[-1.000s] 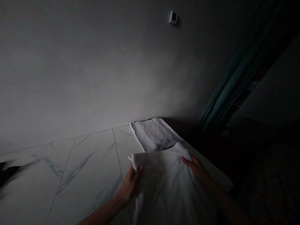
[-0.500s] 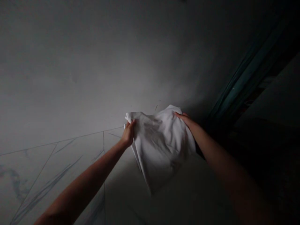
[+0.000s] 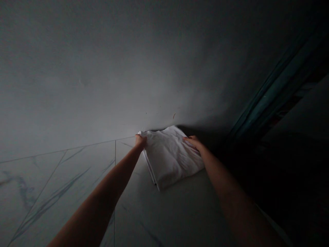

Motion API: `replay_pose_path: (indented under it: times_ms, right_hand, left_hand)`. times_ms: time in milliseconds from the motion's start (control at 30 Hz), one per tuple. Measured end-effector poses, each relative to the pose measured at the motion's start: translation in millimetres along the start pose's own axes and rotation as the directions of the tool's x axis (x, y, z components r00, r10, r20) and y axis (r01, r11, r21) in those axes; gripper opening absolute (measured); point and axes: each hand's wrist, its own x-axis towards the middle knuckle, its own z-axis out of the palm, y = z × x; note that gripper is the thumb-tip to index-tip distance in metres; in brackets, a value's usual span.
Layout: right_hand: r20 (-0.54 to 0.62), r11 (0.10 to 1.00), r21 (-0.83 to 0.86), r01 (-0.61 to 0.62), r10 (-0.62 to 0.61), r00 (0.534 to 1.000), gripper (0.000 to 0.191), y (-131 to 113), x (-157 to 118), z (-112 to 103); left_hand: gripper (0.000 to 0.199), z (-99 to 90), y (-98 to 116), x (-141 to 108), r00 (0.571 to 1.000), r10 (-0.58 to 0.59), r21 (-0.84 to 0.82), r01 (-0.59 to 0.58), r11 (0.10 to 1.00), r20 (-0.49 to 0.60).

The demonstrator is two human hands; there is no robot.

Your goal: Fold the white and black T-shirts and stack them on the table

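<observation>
A folded white cloth, perhaps a garment, lies spread low against the foot of the wall, over the marble-patterned tiles. My left hand grips its upper left corner, thumb on top and fingers partly hidden. At the upper right edge, my right hand pinches the fabric, thumb side up. Several layers show along the left edge of the cloth. Wrinkles run across its right half.
A plain grey wall rises behind the cloth. Marble-patterned tiles with thin dark joints cover the floor. A dark teal frame or curtain-like strip slants along the right. The far right is in deep shadow.
Both hands have come down and nearer together with the cloth. It was hanging loose and bulging; now it looks flatter and lies closer to the tiles.
</observation>
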Motion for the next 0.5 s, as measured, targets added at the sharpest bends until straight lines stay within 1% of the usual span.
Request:
replay_pose_path:
  times_ms: [133, 200, 300, 400, 467, 500]
  right_hand:
    - [0.06, 1.0, -0.013, -0.024, 0.024, 0.998, 0.022, -0.1, -8.4, -9.2]
    - [0.074, 1.0, -0.012, -0.024, 0.025, 0.997, 0.022, 0.3, -11.2, -10.2]
    - [0.08, 0.999, -0.025, -0.04, 0.042, 0.996, 0.024, 4.3, -15.2, -11.7]
    - [0.11, 0.997, -0.033, -0.07, 0.073, 0.991, 0.03, 15.0, -22.6, -21.2]
    - [0.154, 0.994, -0.042, -0.097, 0.102, 0.983, 0.033, 25.5, -30.7, -32.7]
    - [0.185, 0.993, -0.041, -0.115, 0.12, 0.975, 0.034, 31.0, -35.8, -39.0]
  left_hand:
    - [0.034, -0.3, 12.7, 2.5, 0.997, 0.002, 0.031, 0.0, 1.0, -0.074]
    - [0.034, -3.0, 15.1, 4.0, 0.996, 0.004, 0.048, 0.0, 0.999, -0.084]
    - [0.038, -8.1, 13.3, 0.9, 0.997, -0.034, 0.077, 0.039, 0.996, -0.073]
    - [0.05, -13.1, 7.8, -15.7, 0.997, -0.065, 0.081, 0.069, 0.994, -0.048]
    - [0.059, -16.4, 1.9, -35.9, 0.997, -0.076, 0.072, 0.077, 0.994, -0.016]
    - [0.063, -17.9, -1.9, -48.3, 0.997, -0.078, 0.063, 0.077, 0.995, 0.02]
